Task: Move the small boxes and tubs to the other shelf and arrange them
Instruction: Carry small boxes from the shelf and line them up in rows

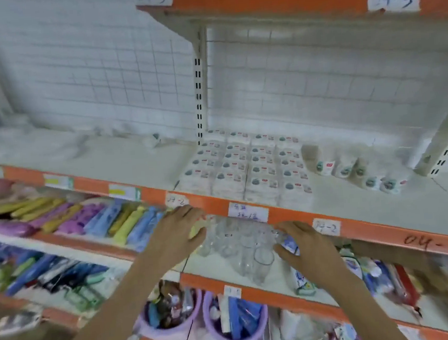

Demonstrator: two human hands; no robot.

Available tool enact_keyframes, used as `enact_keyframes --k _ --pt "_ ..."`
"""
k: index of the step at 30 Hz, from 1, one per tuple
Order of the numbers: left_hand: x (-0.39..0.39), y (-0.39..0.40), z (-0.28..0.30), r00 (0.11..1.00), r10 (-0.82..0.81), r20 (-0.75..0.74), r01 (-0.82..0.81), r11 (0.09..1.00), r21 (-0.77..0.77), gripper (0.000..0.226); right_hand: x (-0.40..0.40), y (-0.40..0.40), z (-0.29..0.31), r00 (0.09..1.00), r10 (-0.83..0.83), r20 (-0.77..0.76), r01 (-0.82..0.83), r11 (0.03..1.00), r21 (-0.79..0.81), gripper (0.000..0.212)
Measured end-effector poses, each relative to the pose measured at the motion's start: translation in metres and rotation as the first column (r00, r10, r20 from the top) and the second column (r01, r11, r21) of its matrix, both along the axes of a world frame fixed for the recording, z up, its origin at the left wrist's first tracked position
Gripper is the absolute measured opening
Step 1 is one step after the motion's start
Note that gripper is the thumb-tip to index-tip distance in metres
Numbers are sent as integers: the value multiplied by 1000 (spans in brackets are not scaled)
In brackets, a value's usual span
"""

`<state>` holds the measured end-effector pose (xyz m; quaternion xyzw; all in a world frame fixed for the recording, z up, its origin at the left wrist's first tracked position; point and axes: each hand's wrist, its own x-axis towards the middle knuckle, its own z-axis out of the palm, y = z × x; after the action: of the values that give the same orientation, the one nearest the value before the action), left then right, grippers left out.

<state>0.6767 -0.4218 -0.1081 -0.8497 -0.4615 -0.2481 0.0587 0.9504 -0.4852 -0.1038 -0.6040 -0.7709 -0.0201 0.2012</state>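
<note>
Several small white boxes [244, 165] stand in tight rows on the upper shelf [356, 204], right of the upright post. A few small white tubs [350, 171] lie loose to their right. One shelf lower stand several clear glasses [240, 247]. My left hand [177, 233] reaches under the orange shelf edge at the left of the glasses, fingers bent; what it touches is blurred. My right hand [305, 246] lies at the right of the glasses, fingers spread over a blue and white packet [290, 244].
The left part of the upper shelf [94, 159] holds only a small crumpled object [152, 141]. Coloured soft packs [91, 216] fill the lower left shelves. Two purple buckets [231, 323] of goods stand at the bottom. An orange-edged shelf marked 04-3 [270, 0] hangs overhead.
</note>
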Motion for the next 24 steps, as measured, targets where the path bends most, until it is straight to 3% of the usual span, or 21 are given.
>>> enact_keyframes --k 7,11,15,18,24 --pt "-122 -98 -34 932 323 -165 -356 898 -257 51 -110 -12 -27 946 303 -120 -319 933 -164 41" --pt "-191 -139 -32 857 501 -121 -515 821 -247 67 -181 -8 -28 883 444 -148 -467 862 -199 43" --pt "-252 -162 -27 757 645 -99 -648 725 -235 47 -249 7 -20 817 550 -170 -574 801 -168 44" --pt "-300 -166 -27 731 676 -98 -676 695 -243 50 -301 20 -16 788 587 -187 -615 768 -181 46" --pt "-399 -141 -14 701 710 -75 -704 669 -239 36 -401 59 -11 771 601 -208 -634 754 -170 43"
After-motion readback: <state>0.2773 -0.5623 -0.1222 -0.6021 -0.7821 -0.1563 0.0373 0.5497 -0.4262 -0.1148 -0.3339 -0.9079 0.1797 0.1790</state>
